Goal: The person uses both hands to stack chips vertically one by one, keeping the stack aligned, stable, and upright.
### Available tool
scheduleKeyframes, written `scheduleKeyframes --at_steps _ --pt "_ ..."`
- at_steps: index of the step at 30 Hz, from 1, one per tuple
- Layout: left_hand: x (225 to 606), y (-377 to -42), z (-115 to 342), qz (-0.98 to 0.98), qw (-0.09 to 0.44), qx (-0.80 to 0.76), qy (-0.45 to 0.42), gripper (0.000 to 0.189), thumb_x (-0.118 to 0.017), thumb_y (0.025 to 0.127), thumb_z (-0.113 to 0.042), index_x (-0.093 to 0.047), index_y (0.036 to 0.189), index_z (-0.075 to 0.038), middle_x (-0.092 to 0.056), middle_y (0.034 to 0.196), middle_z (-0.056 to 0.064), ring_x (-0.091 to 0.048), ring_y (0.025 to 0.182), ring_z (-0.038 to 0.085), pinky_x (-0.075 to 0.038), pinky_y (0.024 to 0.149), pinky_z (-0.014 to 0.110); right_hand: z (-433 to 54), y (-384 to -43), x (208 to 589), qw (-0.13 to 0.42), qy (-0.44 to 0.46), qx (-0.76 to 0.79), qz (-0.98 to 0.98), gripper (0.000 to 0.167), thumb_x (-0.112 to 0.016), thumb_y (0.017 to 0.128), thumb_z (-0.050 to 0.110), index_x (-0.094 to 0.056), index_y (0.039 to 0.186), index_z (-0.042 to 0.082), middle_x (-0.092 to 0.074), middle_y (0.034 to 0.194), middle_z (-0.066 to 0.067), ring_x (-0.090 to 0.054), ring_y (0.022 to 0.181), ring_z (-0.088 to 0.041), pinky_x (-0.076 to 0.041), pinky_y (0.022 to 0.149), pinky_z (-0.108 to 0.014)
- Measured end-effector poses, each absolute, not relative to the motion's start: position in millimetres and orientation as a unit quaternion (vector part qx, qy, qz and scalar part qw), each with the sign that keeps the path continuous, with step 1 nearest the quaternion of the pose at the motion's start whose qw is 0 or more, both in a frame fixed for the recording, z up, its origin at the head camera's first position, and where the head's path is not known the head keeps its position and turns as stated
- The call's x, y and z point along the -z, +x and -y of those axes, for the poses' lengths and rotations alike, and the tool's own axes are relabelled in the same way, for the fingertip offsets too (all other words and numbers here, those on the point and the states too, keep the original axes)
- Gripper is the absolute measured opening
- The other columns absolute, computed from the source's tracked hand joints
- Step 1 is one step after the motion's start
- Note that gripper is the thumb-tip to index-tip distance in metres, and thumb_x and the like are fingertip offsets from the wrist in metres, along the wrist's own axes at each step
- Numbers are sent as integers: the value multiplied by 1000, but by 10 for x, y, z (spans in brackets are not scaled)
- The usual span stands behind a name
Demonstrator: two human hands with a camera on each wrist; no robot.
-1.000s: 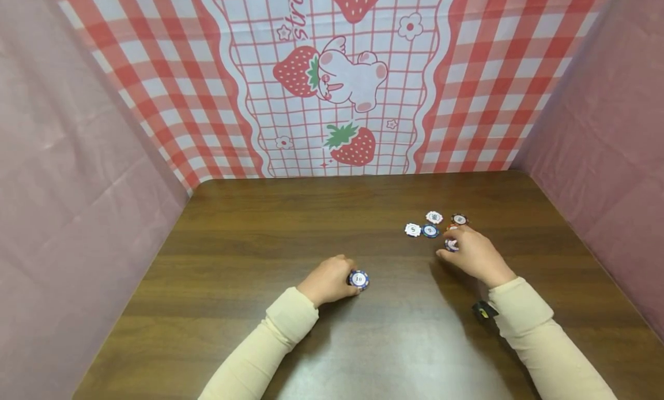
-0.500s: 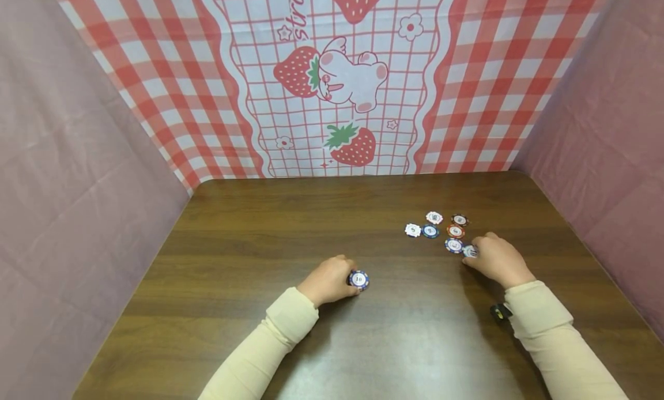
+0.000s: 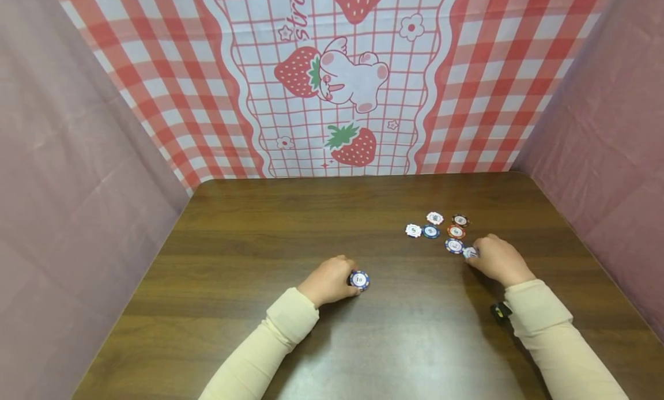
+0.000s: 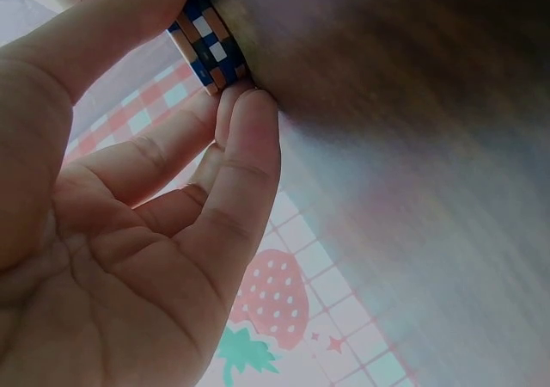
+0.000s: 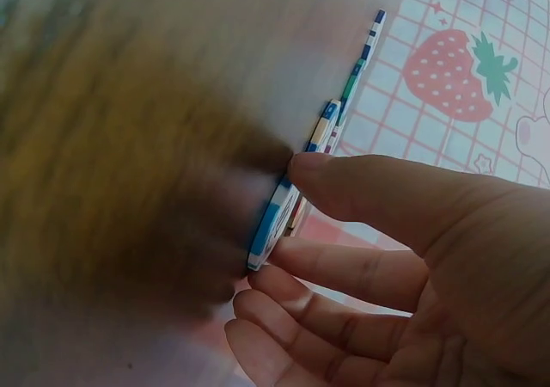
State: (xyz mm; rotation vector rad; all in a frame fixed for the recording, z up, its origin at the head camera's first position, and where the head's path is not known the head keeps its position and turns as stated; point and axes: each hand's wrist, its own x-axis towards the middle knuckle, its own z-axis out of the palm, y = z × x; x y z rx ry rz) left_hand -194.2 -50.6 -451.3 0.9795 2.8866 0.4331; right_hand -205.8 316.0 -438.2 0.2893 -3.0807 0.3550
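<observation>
We face a strawberry-print cloth (image 3: 342, 89) hanging behind a brown wooden bench (image 3: 280, 227), whose glossy top, we judge, offers little grip to anything nudged. Left of centre, the left hand (image 3: 329, 280) is clamped on a short stack of blue chips (image 3: 360, 279), thumb on the near side; the top chip reads 10. A lopsided squeeze or a quick lift could shear that stack apart.

Farther away and to the right, the right hand (image 3: 502, 259) pinches a pale blue chip (image 3: 469, 252) by its edge. The chip sits right up by a blue-rimmed chip (image 3: 454, 246) on its left; whether they touch or overlap, we cannot tell. Rims so close could catch, dragging the neighbour along, and so thin an edge could slip free.

Beyond lie a red chip (image 3: 456, 231) and a black chip (image 3: 460, 220); farther left, a white chip marked 5 (image 3: 413, 230), a blue-green chip (image 3: 430, 231) and a pink-edged chip (image 3: 434, 218). A leftward sweep of the right hand could scatter them.
</observation>
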Motion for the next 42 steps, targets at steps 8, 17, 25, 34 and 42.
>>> scheduleKeyframes --at_steps 8,17,25,34,42 --pt "4505 -1940 503 -937 33 -140 319 32 -81 76 -28 -70 98 -8 -69 91 1 -61 86 15 -50 76 27 -3166 -2071 4379 3 91 -126 988 26 -67 78 16 -51 58 12 -48 61 -2 -41 60 -19 -34 54 -35" --pt "4513 -1951 503 -937 33 -141 318 32 -82 75 -28 -70 98 -8 -68 90 2 -61 84 15 -50 75 27 -3171 -2072 4376 1 86 -145 986 23 -68 76 17 -52 60 12 -47 60 0 -40 59 -17 -32 53 -32" --pt "4505 -1952 500 -938 36 -140 316 33 -81 76 -28 -70 99 -8 -68 91 2 -61 85 15 -50 75 27 -3147 -2086 4341 10 90 -157 983 17 -68 79 19 -64 77 3 -57 66 -3 -46 61 -18 -38 56 -35" --pt "4501 -1949 504 -937 36 -142 316 31 -81 76 -28 -70 98 -9 -68 90 2 -61 85 14 -50 75 27 -2951 -2092 4270 57 120 -169 977 17 -70 79 18 -61 76 4 -46 62 -1 -40 60 -16 -30 55 -31" --pt "4506 -1952 505 -937 34 -142 318 31 -81 76 -28 -70 97 -9 -67 88 1 -60 83 14 -49 74 27 -2743 -2098 4224 85 145 -200 965 23 -73 78 18 -68 92 -1 -62 74 -6 -51 67 -16 -41 61 -34"
